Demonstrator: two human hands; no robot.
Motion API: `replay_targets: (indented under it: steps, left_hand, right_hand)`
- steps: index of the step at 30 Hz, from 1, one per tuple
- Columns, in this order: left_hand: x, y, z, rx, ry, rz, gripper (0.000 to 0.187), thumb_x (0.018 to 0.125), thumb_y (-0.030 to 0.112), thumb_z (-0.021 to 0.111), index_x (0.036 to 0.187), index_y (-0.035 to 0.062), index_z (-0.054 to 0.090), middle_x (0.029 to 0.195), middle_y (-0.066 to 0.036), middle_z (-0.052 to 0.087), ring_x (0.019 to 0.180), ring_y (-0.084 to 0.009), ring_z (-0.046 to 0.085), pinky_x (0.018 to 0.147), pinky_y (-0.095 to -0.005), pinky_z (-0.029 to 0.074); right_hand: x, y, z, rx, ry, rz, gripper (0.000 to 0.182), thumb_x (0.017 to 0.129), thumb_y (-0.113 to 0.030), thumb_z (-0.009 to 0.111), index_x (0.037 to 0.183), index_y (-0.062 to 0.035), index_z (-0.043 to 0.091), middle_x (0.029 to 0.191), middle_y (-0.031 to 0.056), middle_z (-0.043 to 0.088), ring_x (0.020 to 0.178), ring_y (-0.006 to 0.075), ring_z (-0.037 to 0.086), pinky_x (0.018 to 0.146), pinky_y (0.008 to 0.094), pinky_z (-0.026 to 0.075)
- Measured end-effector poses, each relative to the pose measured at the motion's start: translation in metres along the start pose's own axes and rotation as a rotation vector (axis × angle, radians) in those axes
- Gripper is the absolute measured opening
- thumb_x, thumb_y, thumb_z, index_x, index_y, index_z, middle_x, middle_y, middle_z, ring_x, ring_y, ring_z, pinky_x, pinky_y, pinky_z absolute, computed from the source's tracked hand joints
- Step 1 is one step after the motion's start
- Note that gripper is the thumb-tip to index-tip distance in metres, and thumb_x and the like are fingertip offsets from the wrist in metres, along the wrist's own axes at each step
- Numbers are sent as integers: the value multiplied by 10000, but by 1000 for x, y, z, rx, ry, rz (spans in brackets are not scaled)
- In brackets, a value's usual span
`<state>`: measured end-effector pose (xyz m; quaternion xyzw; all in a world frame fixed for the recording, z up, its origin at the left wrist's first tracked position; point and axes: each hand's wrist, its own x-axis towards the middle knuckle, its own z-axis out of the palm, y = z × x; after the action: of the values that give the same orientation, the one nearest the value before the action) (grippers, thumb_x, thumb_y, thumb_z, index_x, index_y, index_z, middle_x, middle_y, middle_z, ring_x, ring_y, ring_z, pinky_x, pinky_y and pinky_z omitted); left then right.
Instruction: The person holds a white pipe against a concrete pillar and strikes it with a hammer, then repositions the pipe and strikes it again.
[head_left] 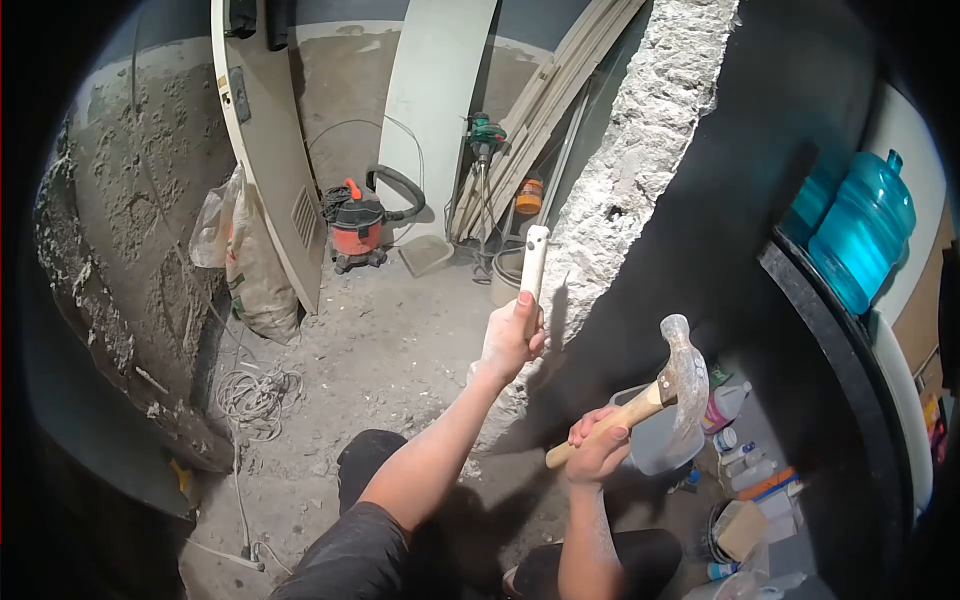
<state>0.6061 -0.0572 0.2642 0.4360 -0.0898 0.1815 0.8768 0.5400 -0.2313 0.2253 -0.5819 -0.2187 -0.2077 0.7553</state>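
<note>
My left hand (512,342) is closed round a pale-handled tool (535,262), its thumb lying along the handle. The butt end with a small hole points up; whatever lies below the fist is hidden. Just right of this hand runs a strip of rough, chipped plaster (630,170) on the wall edge. Lower right, my right hand (598,448) grips a claw hammer (684,385) by its wooden handle. The hammer's dusty metal head is raised, apart from the other tool.
A red and black vacuum cleaner (357,230), a dustpan (427,256) and a green mixer drill (485,135) stand behind. A coiled cable (258,400) lies left on the dusty floor. Bottles (750,470) crowd the right; a blue water jug (865,230) sits on a dark ledge.
</note>
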Motion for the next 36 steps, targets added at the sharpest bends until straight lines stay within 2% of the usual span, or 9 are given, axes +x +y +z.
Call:
replay_targets:
  steps: [11,14,16,20,26,30,32,35,36]
  left_hand:
    - [1,-13,22,242,19,82,590,1018,565,432,710,67,501,520,-19,442,430,-109,420,416,-258,330]
    - [0,-13,21,191,-2,31,496,1038,479,462,746,80,506,602,32,425,513,-79,411,484,-262,374]
    - [0,-10,22,220,0,65,494,1040,471,463,744,78,506,601,32,421,512,-80,411,485,-260,374]
    - [3,10,27,197,5,56,502,1037,466,475,726,73,505,598,29,426,503,-79,418,473,-260,367]
    - [15,59,29,468,-39,-142,505,1008,500,519,681,119,463,564,49,386,437,-64,351,402,-252,277]
    - [21,89,37,810,-48,-162,527,992,529,530,663,123,464,547,40,435,416,-61,361,388,-254,282]
    - [31,107,35,789,-83,-288,535,980,552,539,674,117,474,546,43,426,413,-62,360,385,-252,280]
    - [37,112,35,843,-89,-313,549,967,581,541,698,106,482,545,52,396,414,-66,338,386,-259,258]
    - [33,120,44,901,-85,-344,566,961,597,539,701,98,476,546,54,391,420,-69,332,391,-264,263]
  right_hand:
    - [-12,2,-28,-40,-29,43,639,965,-677,399,957,-40,448,722,61,461,543,121,431,508,249,390]
    - [-15,3,-23,-38,-44,45,634,968,-667,399,966,-35,452,725,65,464,545,120,435,506,245,387]
    - [-15,-5,-16,52,-38,71,531,1002,-550,438,853,-41,457,734,30,440,575,103,413,501,231,342]
    - [-1,-46,-11,17,-88,170,522,1013,-529,440,898,-22,486,713,34,471,558,102,439,495,234,361]
    - [65,-143,-7,-479,-266,151,430,1066,-387,406,966,8,543,639,18,533,514,93,509,482,254,407]
    - [126,-190,12,-863,-336,-326,425,1063,-349,438,938,30,585,555,83,524,490,183,568,485,334,426]
    - [142,-207,30,-891,-317,-334,397,1058,-319,456,984,49,588,579,138,550,497,281,583,499,362,437]
    - [159,-199,35,-1093,-399,-390,396,1041,-318,478,899,43,560,666,240,616,631,443,611,564,460,475]
    - [162,-192,31,-1092,-397,-371,396,1041,-318,478,899,43,560,666,240,616,631,443,611,564,460,475]
